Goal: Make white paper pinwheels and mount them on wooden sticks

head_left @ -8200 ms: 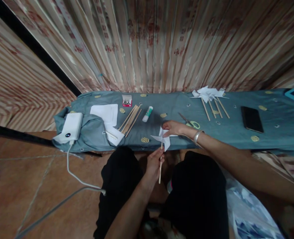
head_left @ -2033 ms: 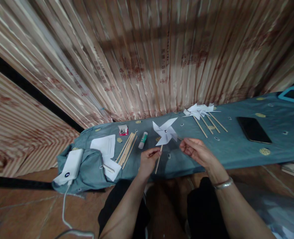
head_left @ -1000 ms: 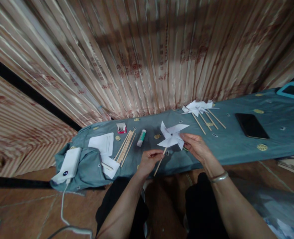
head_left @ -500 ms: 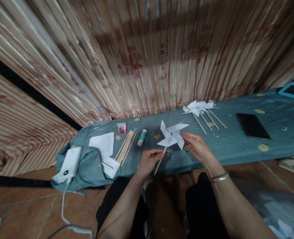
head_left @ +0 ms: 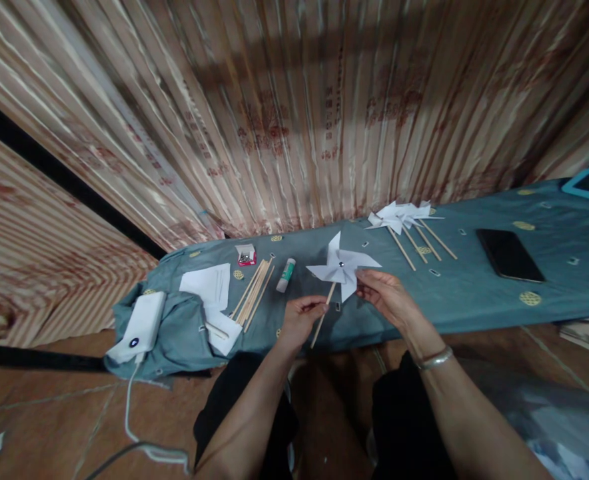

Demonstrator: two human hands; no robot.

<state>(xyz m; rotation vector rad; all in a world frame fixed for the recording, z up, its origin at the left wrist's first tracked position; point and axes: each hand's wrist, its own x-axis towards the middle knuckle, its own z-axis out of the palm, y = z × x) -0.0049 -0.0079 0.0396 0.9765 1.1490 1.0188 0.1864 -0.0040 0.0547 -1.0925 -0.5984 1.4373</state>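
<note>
Left hand (head_left: 298, 321) pinching pinwheel (head_left: 335, 269) by stick (head_left: 317, 332); right hand (head_left: 387, 293) at blade (head_left: 348, 288) (hold unclear) | near edge, cloth-covered bench (head_left: 467, 303) | likely spin check; next calls for steady stick, freed blade.

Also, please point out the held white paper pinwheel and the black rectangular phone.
Held white paper pinwheel (head_left: 339, 270), head view: paper near its centre.
Black rectangular phone (head_left: 510, 255), head view: middle of its upper face.
</note>
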